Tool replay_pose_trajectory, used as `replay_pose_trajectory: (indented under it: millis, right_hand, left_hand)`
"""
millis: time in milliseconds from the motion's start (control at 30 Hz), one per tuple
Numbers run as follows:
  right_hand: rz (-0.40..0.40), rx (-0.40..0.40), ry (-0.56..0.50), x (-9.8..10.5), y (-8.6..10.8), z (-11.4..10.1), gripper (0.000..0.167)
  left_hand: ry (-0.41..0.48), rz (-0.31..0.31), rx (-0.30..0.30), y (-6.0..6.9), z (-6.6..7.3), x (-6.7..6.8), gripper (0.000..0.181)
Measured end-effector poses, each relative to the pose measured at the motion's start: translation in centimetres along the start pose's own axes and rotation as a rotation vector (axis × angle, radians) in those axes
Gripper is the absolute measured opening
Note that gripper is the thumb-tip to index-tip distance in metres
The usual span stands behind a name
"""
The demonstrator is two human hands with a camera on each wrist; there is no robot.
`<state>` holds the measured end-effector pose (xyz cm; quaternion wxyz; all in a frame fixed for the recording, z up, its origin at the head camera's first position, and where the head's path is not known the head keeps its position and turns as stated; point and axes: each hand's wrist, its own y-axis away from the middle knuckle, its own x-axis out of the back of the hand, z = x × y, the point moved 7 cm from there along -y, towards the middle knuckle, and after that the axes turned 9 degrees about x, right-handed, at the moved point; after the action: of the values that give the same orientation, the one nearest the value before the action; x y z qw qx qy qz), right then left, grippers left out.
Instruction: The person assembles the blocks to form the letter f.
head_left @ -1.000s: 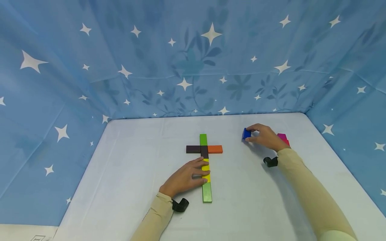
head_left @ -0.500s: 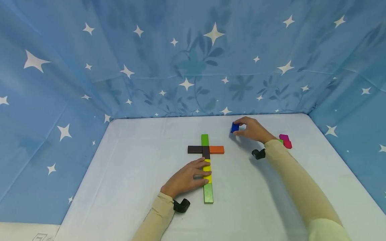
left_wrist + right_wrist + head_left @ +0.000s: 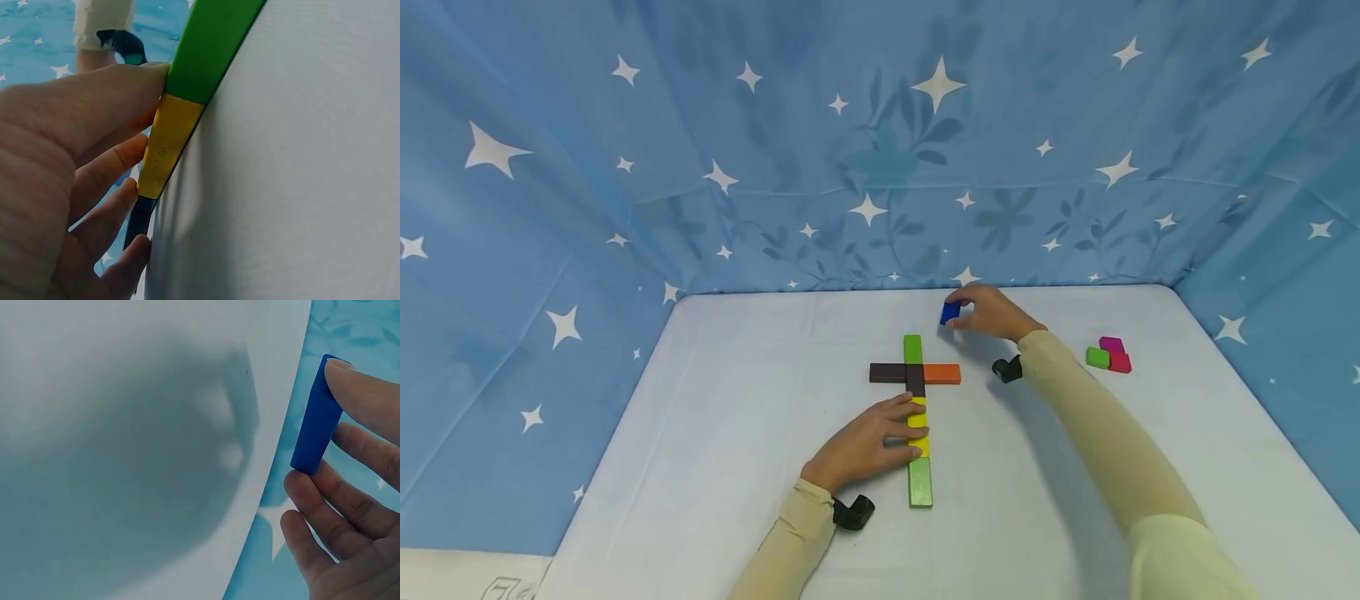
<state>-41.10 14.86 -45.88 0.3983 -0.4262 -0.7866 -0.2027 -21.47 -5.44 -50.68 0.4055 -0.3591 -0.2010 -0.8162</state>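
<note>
Several coloured blocks lie in a cross on the table. My left hand point(image 3: 868, 442) rests from the left against the yellow block point(image 3: 919, 421) in its upright line, fingers spread and lightly bent. Below it is a light green block point(image 3: 920, 485); above are a dark block point(image 3: 915, 382) and a green block point(image 3: 912, 348). Another dark block point(image 3: 887, 372) and an orange block point(image 3: 943, 373) form the side arms. With thumb and fingertips, my right hand point(image 3: 992, 314) pinches a blue block point(image 3: 317, 419) by its ends. It is above the table, beyond the green block and slightly to the right.
A green block point(image 3: 1097, 357), a magenta block point(image 3: 1112, 344) and a pinkish-red block point(image 3: 1120, 363) lie grouped at the right of the white table point(image 3: 737, 375). Blue star-patterned curtains point(image 3: 790, 167) stand along the back and both sides.
The right hand has carried the blue block leftward and slightly farther back, uncovering the small group at the right. The left hand stays on the yellow block.
</note>
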Motion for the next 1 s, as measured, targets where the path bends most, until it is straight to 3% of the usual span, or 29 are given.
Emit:
replay_pose_trajectory:
  millis: [233,600,1000]
  right_hand:
    - [-0.041,-0.004,0.007,-1.4,-2.0,-0.7,0.051]
    - [-0.120,0.053,0.061,-3.5,-4.5,-1.5,0.047]
    - [-0.097,0.079,0.091,-4.2,-5.2,-1.4,0.042]
  left_hand:
    - [0.003,-0.001,0.001,-0.1,0.1,0.0,0.038]
    - [-0.004,-0.008,0.014,-0.1,-0.1,-0.1,0.038]
    - [0.002,-0.007,0.020,-0.1,-0.1,0.1,0.038]
